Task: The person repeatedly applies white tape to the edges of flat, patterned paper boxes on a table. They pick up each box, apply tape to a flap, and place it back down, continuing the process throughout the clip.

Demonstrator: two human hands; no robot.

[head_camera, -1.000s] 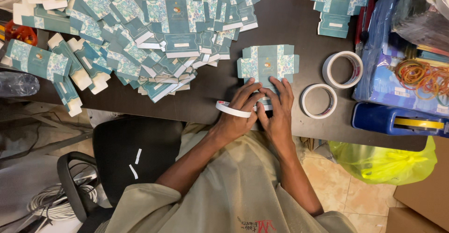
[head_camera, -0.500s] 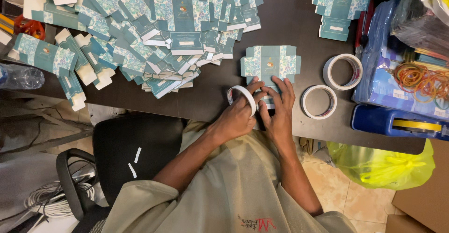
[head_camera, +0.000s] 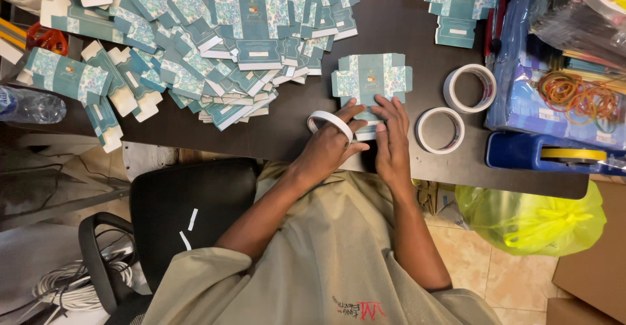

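A flat teal patterned carton blank (head_camera: 372,77) lies on the dark table (head_camera: 287,129) in front of me. My left hand (head_camera: 329,147) wears a white tape roll (head_camera: 330,121) around its fingers and reaches to the blank's lower flap. My right hand (head_camera: 393,136) lies flat with its fingers pressing the same lower edge of the blank. The spot where both hands meet is partly hidden by my fingers.
A big heap of flat teal blanks (head_camera: 195,44) covers the table's left; a small stack (head_camera: 460,5) sits far right. Two white tape rolls (head_camera: 469,89) (head_camera: 440,130), a blue tape dispenser (head_camera: 548,155), rubber bands (head_camera: 577,93), a black chair (head_camera: 189,207) and a yellow bag (head_camera: 528,217) are near.
My left hand has shifted the tape roll from lying low by the table edge to up around its fingers, close to the blank. My right hand stayed on the blank.
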